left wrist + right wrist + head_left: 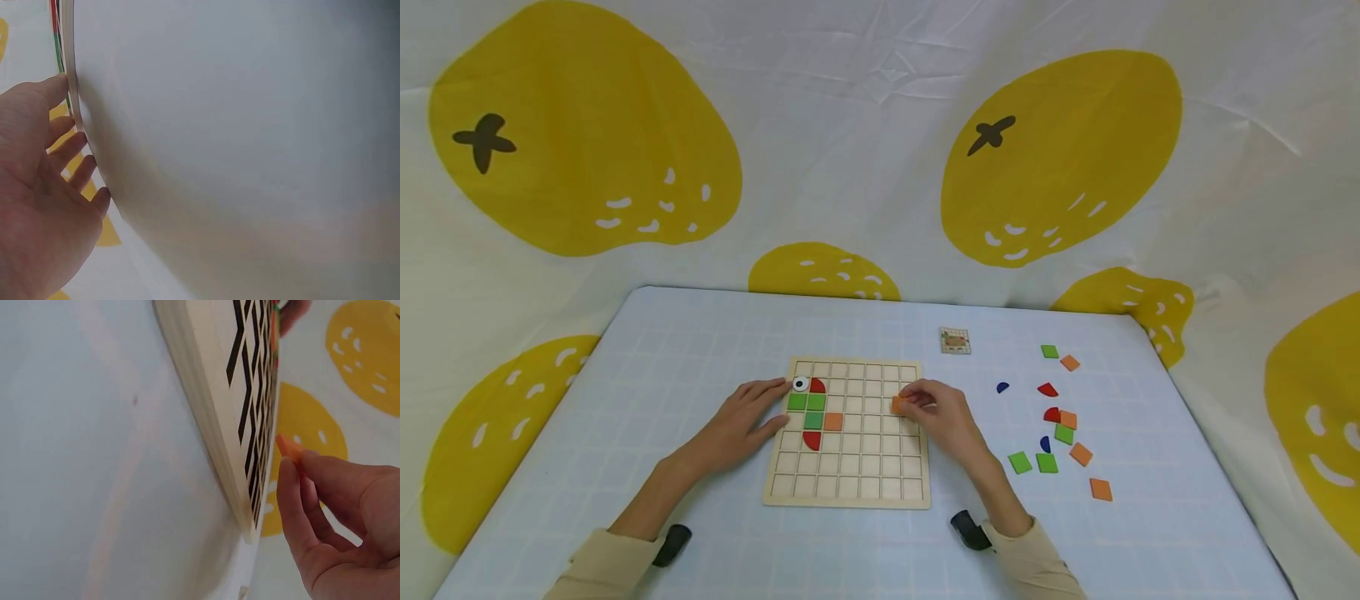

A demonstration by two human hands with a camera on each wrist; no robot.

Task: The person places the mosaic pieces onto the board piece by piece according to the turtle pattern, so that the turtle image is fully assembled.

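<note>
A wooden grid board [850,464] lies on the table. In its upper left cells sit a white eye tile [801,384], red quarter-round tiles [812,440], several green square tiles [815,421] and an orange square tile [833,422]. My left hand [737,427] rests with loosely straight fingers at the board's left edge; the left wrist view shows its fingertips [76,139] along that edge. Between thumb and fingertips my right hand [946,418] pinches another orange square tile [289,447], held over the right-hand columns of the grid.
Right of the board lie scattered loose tiles: several green squares [1019,462], several orange squares [1101,489], red quarter-rounds [1047,389] and blue half-rounds [1003,387]. A small picture card [955,341] lies behind the board. A white curtain with yellow fruit prints [1060,158] hangs behind the table.
</note>
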